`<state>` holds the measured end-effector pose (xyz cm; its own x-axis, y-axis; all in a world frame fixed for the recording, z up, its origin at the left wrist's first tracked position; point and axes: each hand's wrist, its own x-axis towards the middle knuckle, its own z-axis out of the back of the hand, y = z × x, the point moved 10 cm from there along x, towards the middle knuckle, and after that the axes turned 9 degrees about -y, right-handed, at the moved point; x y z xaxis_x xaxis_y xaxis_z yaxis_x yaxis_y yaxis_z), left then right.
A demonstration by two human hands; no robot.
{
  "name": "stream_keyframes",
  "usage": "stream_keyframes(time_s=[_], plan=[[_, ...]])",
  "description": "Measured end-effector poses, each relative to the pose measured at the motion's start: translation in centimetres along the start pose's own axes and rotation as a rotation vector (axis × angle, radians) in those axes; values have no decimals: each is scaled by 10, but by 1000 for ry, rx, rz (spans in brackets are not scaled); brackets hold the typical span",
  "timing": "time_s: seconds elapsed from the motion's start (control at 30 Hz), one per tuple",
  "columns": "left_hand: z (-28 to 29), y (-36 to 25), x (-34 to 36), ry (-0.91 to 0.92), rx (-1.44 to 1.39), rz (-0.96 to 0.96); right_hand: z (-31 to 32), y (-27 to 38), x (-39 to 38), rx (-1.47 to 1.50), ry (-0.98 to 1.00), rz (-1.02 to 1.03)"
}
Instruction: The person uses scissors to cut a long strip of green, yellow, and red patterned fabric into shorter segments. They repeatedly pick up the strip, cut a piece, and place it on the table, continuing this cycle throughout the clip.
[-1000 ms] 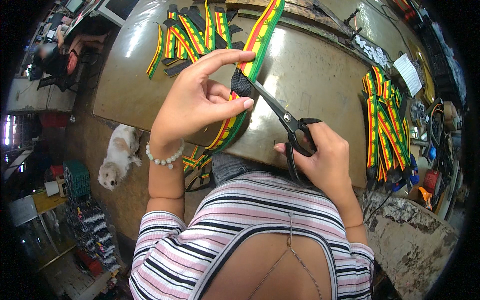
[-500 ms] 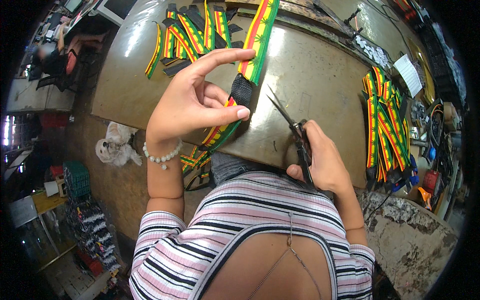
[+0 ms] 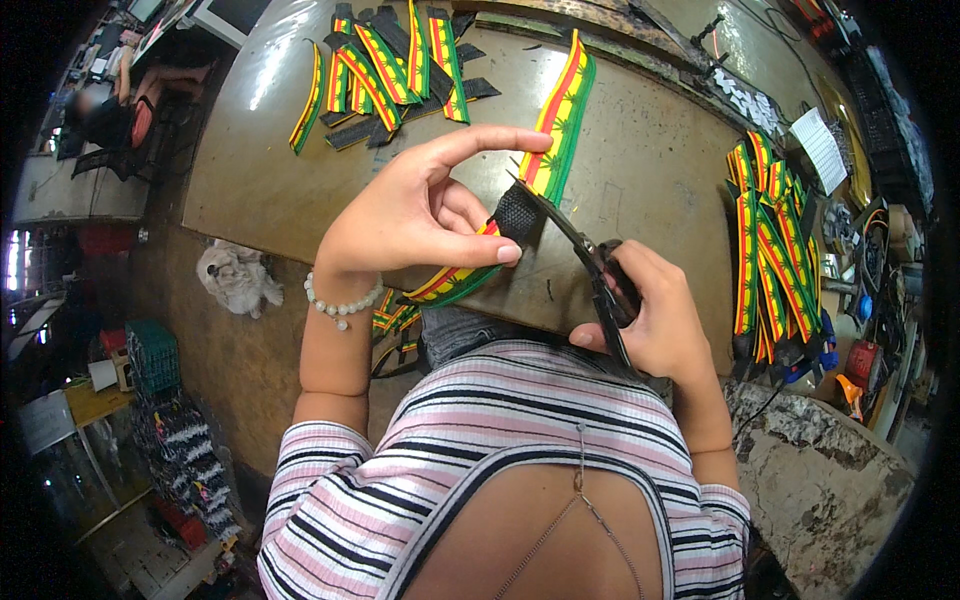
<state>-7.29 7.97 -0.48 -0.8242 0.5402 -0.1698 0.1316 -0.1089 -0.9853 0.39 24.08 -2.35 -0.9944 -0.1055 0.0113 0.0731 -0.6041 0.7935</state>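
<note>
A green, yellow and red leaf-patterned strap (image 3: 565, 100) with a black woven section (image 3: 517, 212) is held in my left hand (image 3: 410, 210), index finger on the upper part and thumb on the lower. My right hand (image 3: 640, 310) grips black-handled scissors (image 3: 580, 240), their blade tips at the strap just above the black section. Several cut strap and black webbing pieces (image 3: 375, 70) lie at the back left of the metal table (image 3: 230, 190). A thick bundle of similar straps (image 3: 770, 250) lies at the right.
A small white dog (image 3: 240, 280) is on the floor at left. A seated person (image 3: 110, 120) is at far left. A green crate (image 3: 150, 355) stands lower left, and cluttered tools, paper and cables (image 3: 865, 260) line the right side.
My left hand and strap have shifted right and down, the strap's upper end lower. The scissors moved off the strap, then back onto it. The dog has raised and turned its head.
</note>
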Motion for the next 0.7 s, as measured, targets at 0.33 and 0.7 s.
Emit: stream_keyframes(time_s=[0.33,0.7], plan=[[-3,2,3,5,29,-31,-7,-10,-4,79,-29,-15],[57,-29,18,-443,263,-254,-40,-24,1,655,-88,-125]])
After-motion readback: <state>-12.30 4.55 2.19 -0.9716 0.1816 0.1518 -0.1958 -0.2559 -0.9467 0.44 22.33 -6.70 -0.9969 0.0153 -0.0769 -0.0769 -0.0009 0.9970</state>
